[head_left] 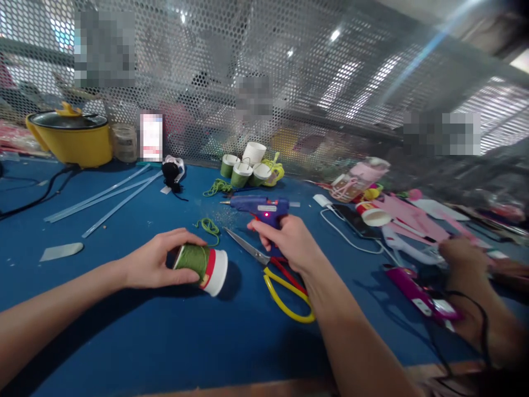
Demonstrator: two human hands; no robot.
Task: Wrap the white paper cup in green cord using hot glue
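The left grip [159,256] is curled around one paper cup [206,267], thumb on the near side and fingers over the top; the cup is tilted onto its side above the near-middle of the worktop [165,342], and contact with the surface cannot be confirmed. The right grip [291,237] is closed about the handle of one blue glue gun [264,207], its nozzle pointing left beyond the cup and its red light lit. Progress, as judged: partial. Green yarn covers the cup's side nearer the left palm; a red-and-white band at the other end remains bare and appears to be the portion outstanding. The palm hides the far end, so coverage there is unverified. Count of items: three green-wrapped cups [241,175] stand together at the back, their wrapping apparently complete, with one white cup [254,153] above them; two loose tangles of green yarn, one near tangle [209,227] just beyond the cup and one far tangle [217,188] before the group; one pair of scissors [285,298] lying beside the right wrist; three clear sticks [119,205] to the left; one red-and-white cup [372,214] to the right, without yarn on the visible part.
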